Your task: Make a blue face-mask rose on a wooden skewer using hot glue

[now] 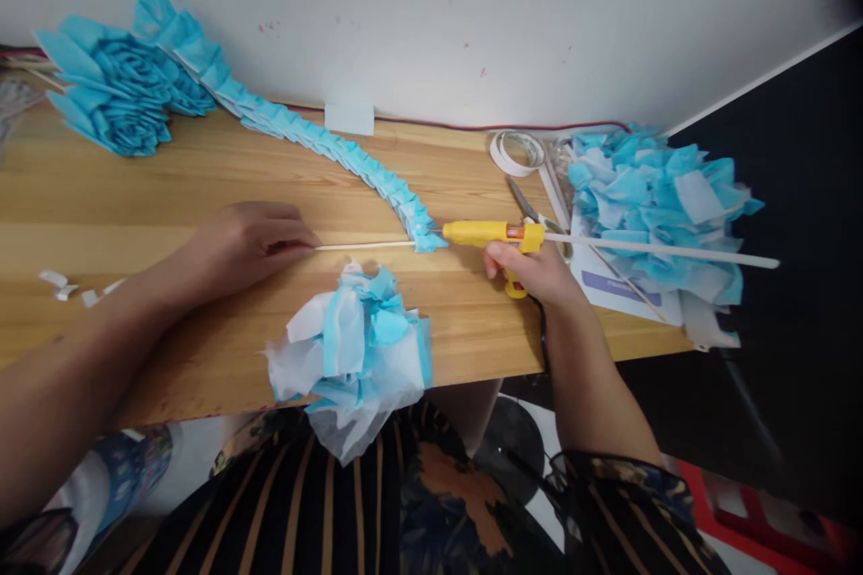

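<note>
My right hand [529, 269] is wrapped round the handle of a yellow glue gun [475, 234]. A long white glue stick [664, 249] sticks out of its back end. Between finger and thumb, my left hand [260, 243] pinches a thin wooden stick [368, 246] lying level just above the table. The stick's right end meets the tip of a long chain of folded blue paper [324, 139], close to the gun's nozzle. Nearer to me, a crumpled bunch of blue and white tissue paper [368, 332] lies at the table's front edge.
Blue paper flowers [125, 81] lie at the back left. On the right are a tape roll [517, 153], scissors [529, 202] and a heap of blue paper pieces [661, 198]. White scraps [60, 285] lie at left. A white wall [431, 27] stands behind the wooden table [222, 166].
</note>
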`<move>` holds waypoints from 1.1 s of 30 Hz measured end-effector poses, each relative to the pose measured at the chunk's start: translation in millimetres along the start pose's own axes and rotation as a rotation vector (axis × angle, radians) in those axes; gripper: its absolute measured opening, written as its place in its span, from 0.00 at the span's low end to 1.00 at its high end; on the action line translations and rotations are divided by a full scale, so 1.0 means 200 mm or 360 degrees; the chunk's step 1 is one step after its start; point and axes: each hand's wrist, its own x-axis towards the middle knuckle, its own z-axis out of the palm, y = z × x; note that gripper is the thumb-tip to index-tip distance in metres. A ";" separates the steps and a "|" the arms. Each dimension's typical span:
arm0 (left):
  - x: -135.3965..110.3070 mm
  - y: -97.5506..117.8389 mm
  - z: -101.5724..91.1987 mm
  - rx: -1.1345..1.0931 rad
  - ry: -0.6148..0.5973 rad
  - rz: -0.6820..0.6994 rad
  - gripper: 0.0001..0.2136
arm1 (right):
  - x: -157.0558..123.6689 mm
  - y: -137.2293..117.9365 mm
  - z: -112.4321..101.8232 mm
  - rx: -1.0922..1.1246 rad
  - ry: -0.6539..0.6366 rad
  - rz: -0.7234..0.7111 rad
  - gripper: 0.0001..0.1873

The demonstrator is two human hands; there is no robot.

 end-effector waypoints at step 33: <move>0.00 0.02 -0.02 -0.0046 -0.0039 -0.0094 0.15 | -0.02 0.02 -0.07 -0.0132 0.0102 0.0080 0.19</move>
